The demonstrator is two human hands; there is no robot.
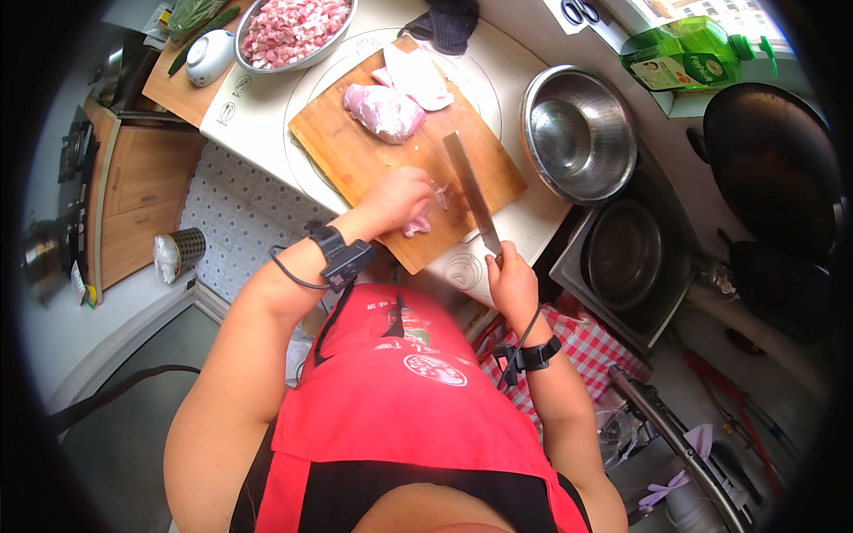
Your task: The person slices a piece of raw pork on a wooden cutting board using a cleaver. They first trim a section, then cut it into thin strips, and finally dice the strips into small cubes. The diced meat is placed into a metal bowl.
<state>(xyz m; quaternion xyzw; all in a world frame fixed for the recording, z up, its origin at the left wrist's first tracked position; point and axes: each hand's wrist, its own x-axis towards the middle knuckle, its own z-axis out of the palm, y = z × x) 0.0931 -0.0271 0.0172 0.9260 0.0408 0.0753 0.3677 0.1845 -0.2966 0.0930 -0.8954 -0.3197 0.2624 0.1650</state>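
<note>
On the wooden cutting board point(486, 150) lie a large piece of raw meat point(385, 113) and, beside it, a pale slab of fat or skin point(418, 76). My left hand point(400, 196) is over the near part of the board, its fingers curled down by small scraps of raw meat point(417, 225); whether it grips any is hidden. My right hand point(513, 276) is closed around the handle of a cleaver-like kitchen knife point(472, 190), at the board's right. The blade points away from me, tilted to the left, above the board.
A metal bowl of diced raw meat point(293, 33) stands back left, near a white bowl point(210, 56) and a cucumber point(220, 23). Stainless steel bowls point(580, 133) stand right of the board. A dark cloth point(445, 23) lies behind. A green bottle point(693, 56) stands by the window.
</note>
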